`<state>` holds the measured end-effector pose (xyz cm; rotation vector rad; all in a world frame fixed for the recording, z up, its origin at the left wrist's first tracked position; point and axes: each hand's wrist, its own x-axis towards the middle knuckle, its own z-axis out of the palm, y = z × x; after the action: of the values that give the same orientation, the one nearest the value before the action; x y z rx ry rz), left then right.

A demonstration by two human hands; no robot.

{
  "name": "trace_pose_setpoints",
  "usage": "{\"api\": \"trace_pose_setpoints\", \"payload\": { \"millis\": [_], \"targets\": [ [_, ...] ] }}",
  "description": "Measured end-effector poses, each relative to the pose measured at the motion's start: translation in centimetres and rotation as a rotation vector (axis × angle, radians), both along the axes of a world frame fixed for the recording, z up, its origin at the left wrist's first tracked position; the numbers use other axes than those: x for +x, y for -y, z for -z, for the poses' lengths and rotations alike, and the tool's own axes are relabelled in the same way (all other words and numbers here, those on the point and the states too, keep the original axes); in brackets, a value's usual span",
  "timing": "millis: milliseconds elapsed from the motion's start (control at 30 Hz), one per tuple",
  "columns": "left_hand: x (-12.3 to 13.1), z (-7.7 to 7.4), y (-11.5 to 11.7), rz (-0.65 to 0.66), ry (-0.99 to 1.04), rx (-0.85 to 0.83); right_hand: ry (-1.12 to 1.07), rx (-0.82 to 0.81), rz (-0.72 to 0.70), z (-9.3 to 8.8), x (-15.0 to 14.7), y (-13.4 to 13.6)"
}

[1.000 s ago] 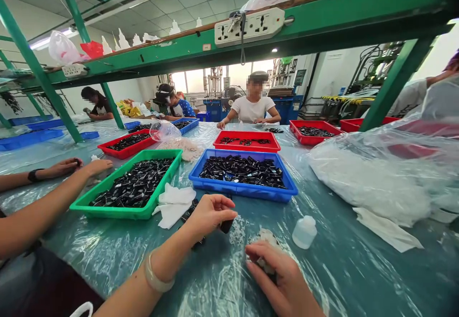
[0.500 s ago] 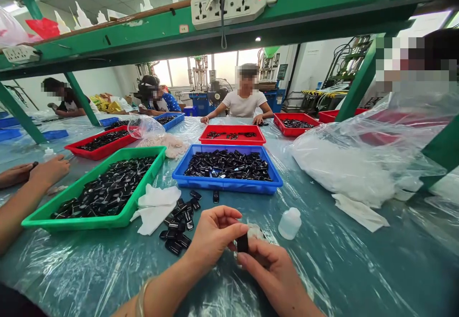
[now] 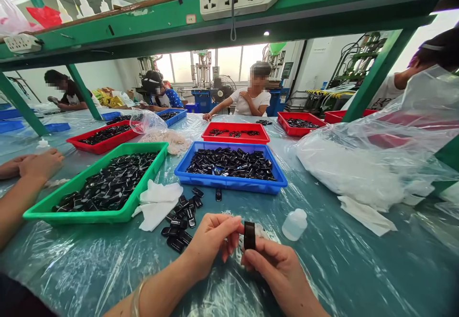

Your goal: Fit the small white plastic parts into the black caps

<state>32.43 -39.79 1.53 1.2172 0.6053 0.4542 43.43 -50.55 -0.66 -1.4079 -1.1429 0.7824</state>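
Both hands met low over the plastic-covered table (image 3: 340, 269). The right hand (image 3: 279, 271) pinched a small black part (image 3: 249, 235) upright between thumb and fingers, and the left hand (image 3: 211, 238) touched the part's side with its fingertips, fingers curled close; whether it also gripped the part could not be told. Just beyond the left hand lay a loose cluster of black parts (image 3: 181, 221) beside a white cloth (image 3: 158, 202). A small white bottle (image 3: 294, 224) stood near the right hand. Farther off sat a green tray (image 3: 43, 209) and a blue tray (image 3: 229, 183), both filled with black parts, then a red tray (image 3: 234, 139). A large clear bag (image 3: 362, 164) lay to the right. A co-worker's hand (image 3: 41, 164) rested at the left. Across the table sat a person in a white shirt (image 3: 253, 104).
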Motion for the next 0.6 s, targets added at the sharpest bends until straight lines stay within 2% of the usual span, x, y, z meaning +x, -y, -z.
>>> {"api": "trace_pose_setpoints", "payload": {
  "millis": [167, 600],
  "targets": [
    [-0.14, 0.04, -0.11, 0.04, -0.034, 0.066, 0.043, -0.006, -0.027, 0.07, 0.13, 0.07],
    [-0.15, 0.38, -0.29, 0.082, -0.037, 0.04, 0.143, 0.056, -0.084, 0.19, 0.19, 0.21]
  ]
}}
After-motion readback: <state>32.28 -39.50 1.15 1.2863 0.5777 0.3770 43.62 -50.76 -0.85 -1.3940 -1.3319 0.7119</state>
